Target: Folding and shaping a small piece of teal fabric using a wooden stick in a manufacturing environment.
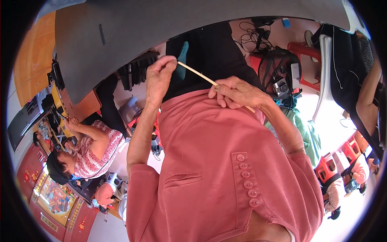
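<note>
A thin, pale wooden stick point(197, 73) slants down to the right over my lap, held between my two hands. The fingertips of my left hand point(160, 76) are pinched at its upper left end. Lower down, the fingers of my right hand point(238, 92) curl round the stick, and its other end pokes out below them. Behind the stick, a teal item point(183, 58) shows against my dark trousers; its kind is unclear.
A dark grey tabletop point(133, 32) stretches across in front of me. To my right are a black mesh bag point(278, 66) with a camera, a red stool point(308, 54), loose cables point(252, 36) and another person's arm point(369, 90). A person in a patterned top point(98, 143) works at left.
</note>
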Tool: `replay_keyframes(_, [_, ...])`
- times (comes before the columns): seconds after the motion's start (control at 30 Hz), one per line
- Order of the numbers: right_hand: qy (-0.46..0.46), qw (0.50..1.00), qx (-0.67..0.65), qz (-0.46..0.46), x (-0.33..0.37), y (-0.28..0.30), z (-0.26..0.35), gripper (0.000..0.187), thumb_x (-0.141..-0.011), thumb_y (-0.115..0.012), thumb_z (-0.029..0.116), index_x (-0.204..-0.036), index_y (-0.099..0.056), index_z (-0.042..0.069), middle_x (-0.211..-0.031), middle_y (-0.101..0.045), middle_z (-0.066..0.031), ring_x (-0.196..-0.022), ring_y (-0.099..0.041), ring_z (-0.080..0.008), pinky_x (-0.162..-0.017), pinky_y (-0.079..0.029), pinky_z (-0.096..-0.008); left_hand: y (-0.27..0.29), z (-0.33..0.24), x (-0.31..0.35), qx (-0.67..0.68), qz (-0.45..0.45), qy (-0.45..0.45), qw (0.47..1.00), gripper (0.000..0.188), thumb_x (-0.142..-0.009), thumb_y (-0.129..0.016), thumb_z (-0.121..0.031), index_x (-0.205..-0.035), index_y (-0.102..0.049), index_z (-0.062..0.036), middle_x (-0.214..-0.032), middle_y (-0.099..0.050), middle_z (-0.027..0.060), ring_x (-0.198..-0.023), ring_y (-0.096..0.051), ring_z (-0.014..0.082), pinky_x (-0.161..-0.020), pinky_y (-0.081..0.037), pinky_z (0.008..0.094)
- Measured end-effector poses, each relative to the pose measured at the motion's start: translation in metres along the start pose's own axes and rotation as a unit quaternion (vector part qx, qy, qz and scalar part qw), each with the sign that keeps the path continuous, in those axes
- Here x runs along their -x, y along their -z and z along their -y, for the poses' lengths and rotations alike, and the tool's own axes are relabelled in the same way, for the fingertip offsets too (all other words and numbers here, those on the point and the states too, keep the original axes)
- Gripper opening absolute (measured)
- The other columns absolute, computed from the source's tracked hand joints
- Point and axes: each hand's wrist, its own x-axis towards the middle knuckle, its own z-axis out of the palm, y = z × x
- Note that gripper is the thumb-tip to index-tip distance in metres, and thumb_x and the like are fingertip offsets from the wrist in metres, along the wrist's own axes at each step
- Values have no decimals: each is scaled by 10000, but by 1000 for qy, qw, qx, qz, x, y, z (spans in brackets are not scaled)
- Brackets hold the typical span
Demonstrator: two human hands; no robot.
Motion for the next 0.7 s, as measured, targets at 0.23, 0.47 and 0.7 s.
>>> replay_keyframes(0.23, [-2,1000,7,11,0,-4,5,276,-956,-353,124,-964,-579,-34,-613,-553,-32,-400,-393,-37,-380,-321,-179,6,21,-4,197,70,135,969,174,-845,-624,-107,-1004,-666,-52,-798,-622,-35,-699,-517,47,-631,-421,203])
replay_keyframes(0.47, [-16,999,-32,1,2,1,1,283,-969,-369,158,-965,-578,-32,-616,-548,-40,-402,-391,-39,-372,-315,-185,-14,13,-8,301,6,74,951,146,-860,-619,-85,-1000,-653,-60,-850,-625,-4,-767,-561,84,-705,-470,258])
replay_keyframes(0.7, [5,993,-70,-93,-2,9,-12,288,-976,-370,200,-956,-544,-28,-645,-539,-52,-422,-406,-38,-367,-296,-179,-34,28,-15,417,34,50,907,120,-884,-558,-31,-982,-590,29,-823,-613,81,-756,-616,160,-748,-554,391])
